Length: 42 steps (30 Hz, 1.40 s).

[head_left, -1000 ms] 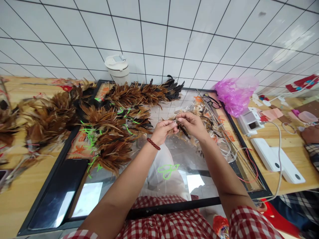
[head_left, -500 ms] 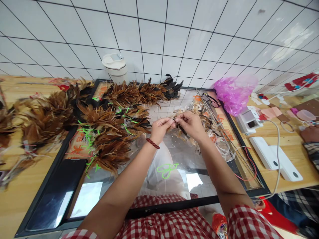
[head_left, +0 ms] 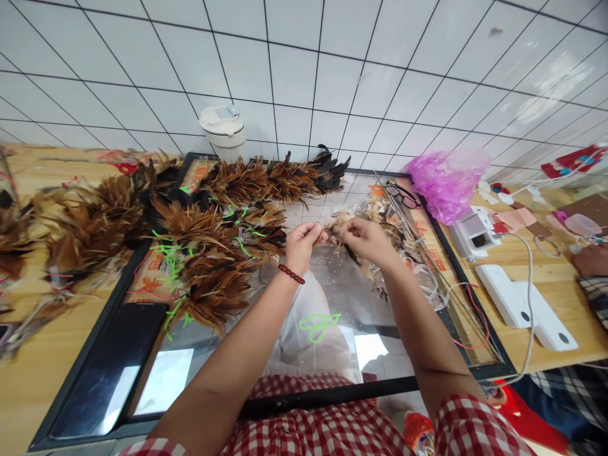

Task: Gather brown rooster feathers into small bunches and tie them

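My left hand (head_left: 304,244), with a dark red bead bracelet (head_left: 291,273) at its wrist, is closed in a pinch over the glass tabletop. Whatever its fingertips hold is too small to make out. A short gap to the right, my right hand (head_left: 368,240) has its fingers drawn together at the near-left side of a pile of loose pale and brown feathers (head_left: 382,212); its fingertips are partly hidden. Brown feather bundles (head_left: 209,294) with bright green ties (head_left: 166,259) lie left of my hands. Loose green ties (head_left: 319,327) rest on the glass nearer my body.
A long brown-black feather strip (head_left: 270,177) lies along the back, by a white lidded cup (head_left: 224,130). A phone (head_left: 111,367) sits at front left. To the right are eyeglasses (head_left: 403,194), a pink plastic bag (head_left: 446,183), white devices (head_left: 527,307) with a cable, and another person's hand (head_left: 591,258).
My hands, which met at the fingertips before, are now apart. The right hand has shifted slightly right and down, toward the loose feathers; the left has barely moved.
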Each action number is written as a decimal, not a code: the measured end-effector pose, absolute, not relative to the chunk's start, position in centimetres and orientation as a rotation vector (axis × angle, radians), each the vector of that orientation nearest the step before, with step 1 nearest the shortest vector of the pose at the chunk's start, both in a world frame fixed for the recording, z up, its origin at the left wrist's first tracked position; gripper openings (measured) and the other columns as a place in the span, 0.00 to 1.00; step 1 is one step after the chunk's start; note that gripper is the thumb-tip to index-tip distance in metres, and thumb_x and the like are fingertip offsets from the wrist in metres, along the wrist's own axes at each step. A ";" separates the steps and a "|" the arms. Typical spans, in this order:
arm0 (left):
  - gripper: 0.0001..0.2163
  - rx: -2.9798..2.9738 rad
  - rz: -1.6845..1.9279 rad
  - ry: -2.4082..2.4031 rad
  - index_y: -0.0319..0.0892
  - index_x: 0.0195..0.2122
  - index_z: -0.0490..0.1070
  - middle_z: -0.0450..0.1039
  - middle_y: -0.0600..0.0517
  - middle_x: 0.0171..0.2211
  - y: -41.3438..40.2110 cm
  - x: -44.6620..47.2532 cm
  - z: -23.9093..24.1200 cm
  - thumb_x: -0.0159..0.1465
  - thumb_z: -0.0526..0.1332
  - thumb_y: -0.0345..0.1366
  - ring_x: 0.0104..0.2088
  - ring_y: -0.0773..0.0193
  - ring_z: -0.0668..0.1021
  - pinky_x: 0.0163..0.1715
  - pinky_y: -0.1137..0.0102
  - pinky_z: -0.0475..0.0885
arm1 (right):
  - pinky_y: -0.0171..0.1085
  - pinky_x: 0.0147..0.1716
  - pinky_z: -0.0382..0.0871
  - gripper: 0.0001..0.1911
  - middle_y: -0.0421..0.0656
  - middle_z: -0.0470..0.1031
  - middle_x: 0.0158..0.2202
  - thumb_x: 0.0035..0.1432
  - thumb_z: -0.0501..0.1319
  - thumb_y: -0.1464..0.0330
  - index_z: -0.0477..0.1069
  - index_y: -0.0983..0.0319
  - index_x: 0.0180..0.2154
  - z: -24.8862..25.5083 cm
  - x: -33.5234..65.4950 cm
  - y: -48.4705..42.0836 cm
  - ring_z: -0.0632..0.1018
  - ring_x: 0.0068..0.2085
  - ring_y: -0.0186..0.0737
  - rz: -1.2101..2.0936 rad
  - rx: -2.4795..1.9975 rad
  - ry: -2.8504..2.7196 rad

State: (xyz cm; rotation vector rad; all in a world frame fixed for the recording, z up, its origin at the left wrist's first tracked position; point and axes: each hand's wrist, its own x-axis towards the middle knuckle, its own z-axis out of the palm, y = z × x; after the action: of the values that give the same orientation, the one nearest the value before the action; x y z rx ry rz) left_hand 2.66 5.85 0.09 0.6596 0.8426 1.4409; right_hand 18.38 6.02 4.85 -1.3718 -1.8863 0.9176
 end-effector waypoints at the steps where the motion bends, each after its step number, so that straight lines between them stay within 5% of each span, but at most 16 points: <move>1: 0.11 0.660 1.428 0.834 0.38 0.25 0.75 0.74 0.53 0.20 5.8 2.7 0.1 0.48 0.72 0.39 0.22 0.71 0.73 0.28 0.73 0.68 | 0.32 0.23 0.57 0.09 0.37 0.67 0.21 0.52 0.61 0.63 0.69 0.62 0.27 5.2 18.6 6.2 0.64 0.22 0.31 1.030 -1.348 -1.739; 7: 0.12 0.733 1.260 0.738 0.39 0.26 0.78 0.80 0.48 0.37 5.4 2.8 0.3 0.44 0.74 0.40 0.36 0.67 0.78 0.37 0.73 0.69 | 0.31 0.18 0.50 0.16 0.33 0.61 0.17 0.46 0.67 0.57 0.69 0.62 0.27 5.2 18.2 6.4 0.58 0.19 0.27 1.273 -1.206 -1.313; 14: 0.13 0.844 1.170 0.773 0.38 0.25 0.78 0.77 0.51 0.24 5.4 2.9 -0.2 0.47 0.73 0.43 0.22 0.73 0.71 0.24 0.75 0.63 | 0.30 0.18 0.53 0.16 0.37 0.68 0.23 0.49 0.67 0.56 0.69 0.61 0.29 5.2 17.9 6.4 0.60 0.20 0.27 1.214 -1.130 -1.243; 22: 0.12 0.616 1.094 0.606 0.37 0.27 0.75 0.79 0.46 0.35 5.2 2.5 0.6 0.47 0.74 0.38 0.33 0.64 0.80 0.37 0.69 0.73 | 0.34 0.27 0.66 0.12 0.40 0.72 0.28 0.57 0.62 0.57 0.68 0.59 0.32 5.3 17.6 5.7 0.70 0.27 0.33 0.835 -1.129 -1.432; 28: 0.08 0.438 1.207 0.538 0.39 0.26 0.72 0.77 0.51 0.31 5.7 1.9 0.5 0.50 0.71 0.32 0.33 0.67 0.78 0.36 0.71 0.73 | 0.37 0.32 0.67 0.07 0.44 0.75 0.32 0.57 0.61 0.63 0.75 0.59 0.32 6.2 18.0 4.6 0.72 0.30 0.36 0.629 -0.963 -2.104; 33: 0.09 0.428 1.244 0.489 0.40 0.24 0.69 0.71 0.55 0.26 5.6 1.7 0.9 0.52 0.70 0.32 0.32 0.69 0.76 0.41 0.69 0.73 | 0.35 0.29 0.66 0.13 0.41 0.73 0.29 0.55 0.63 0.59 0.75 0.60 0.39 5.4 18.1 5.4 0.70 0.27 0.33 0.844 -1.110 -1.804; 42: 0.08 0.553 1.187 0.538 0.38 0.25 0.71 0.73 0.53 0.25 5.2 2.3 1.0 0.52 0.70 0.32 0.30 0.70 0.77 0.42 0.69 0.72 | 0.32 0.23 0.61 0.18 0.38 0.72 0.23 0.47 0.68 0.53 0.72 0.62 0.30 4.9 16.6 6.0 0.67 0.23 0.30 1.368 -1.097 -1.320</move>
State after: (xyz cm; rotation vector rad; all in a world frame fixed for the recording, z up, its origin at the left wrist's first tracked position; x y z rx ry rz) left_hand 2.35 5.23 0.97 0.5535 0.5376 1.1870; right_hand 16.56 5.95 4.88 -1.0966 -1.3200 1.3683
